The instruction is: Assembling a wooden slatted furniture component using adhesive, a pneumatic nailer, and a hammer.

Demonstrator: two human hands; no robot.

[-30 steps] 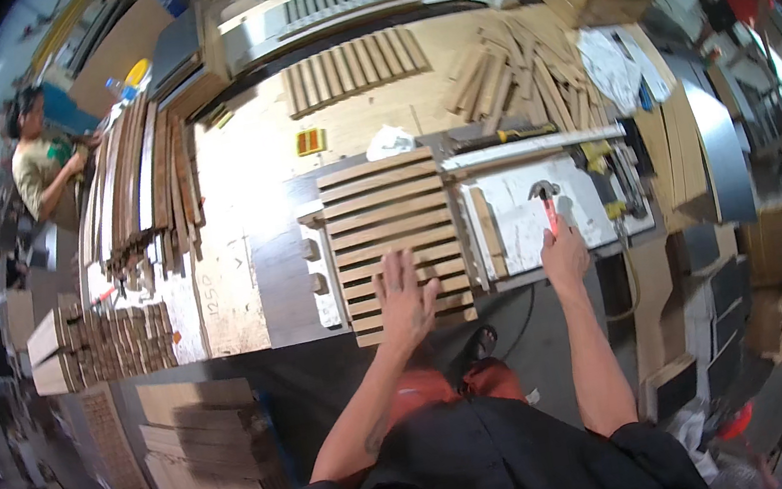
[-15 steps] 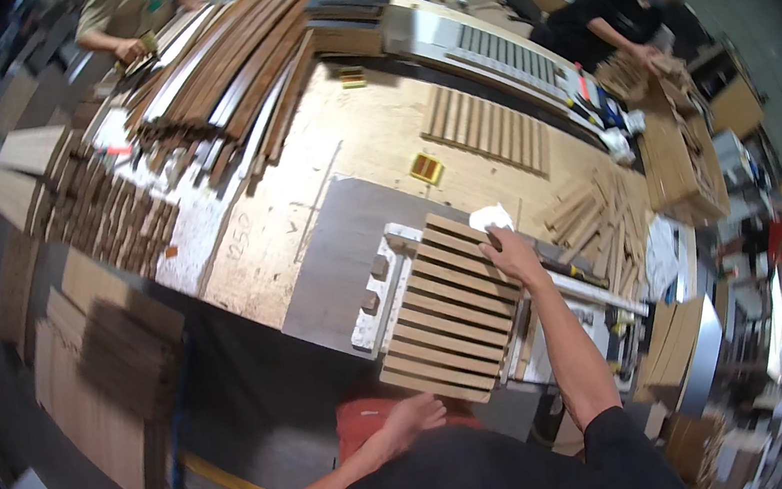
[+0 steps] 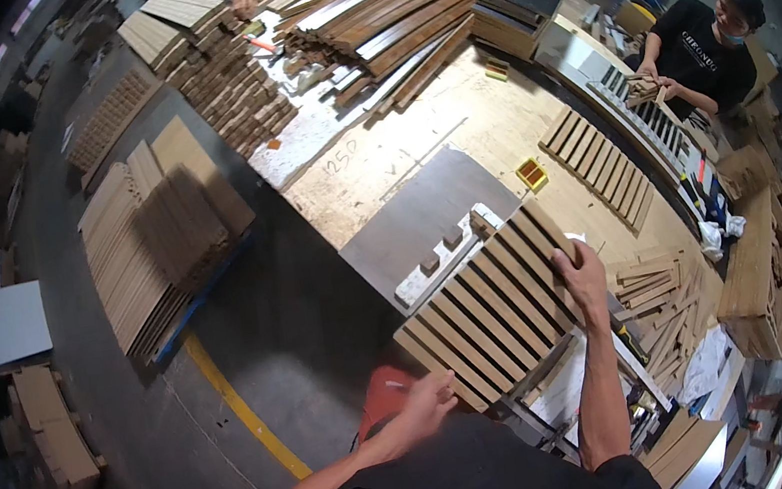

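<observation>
Half a second back the slatted wooden panel [image 3: 489,306] lay flatter on the workbench [image 3: 418,154], with the right hand [image 3: 583,276] on its far corner and the left hand [image 3: 427,404] low by the person's body; now the panel is tilted up and pulled toward the person, its near end hanging past the bench edge; the right hand has closed over the panel's far right edge, fingers curled round the outermost slat; the left hand has risen to just below the panel's near corner, fingers loosely bent, and whether it touches the wood cannot be told.

Just left of the panel a white jig [image 3: 444,262] with small wooden blocks lies on a grey sheet [image 3: 417,215]; beyond the panel a small yellow box [image 3: 532,174] sits on the bench, and further on a row of loose slats [image 3: 601,162]; right of the panel lies a heap of short offcuts [image 3: 668,304]; under its near end a red stool [image 3: 384,397] stands on the floor; a co-worker in black [image 3: 702,56] handles slats well beyond the panel; stacked planks [image 3: 377,14] cover the far end of the bench.
</observation>
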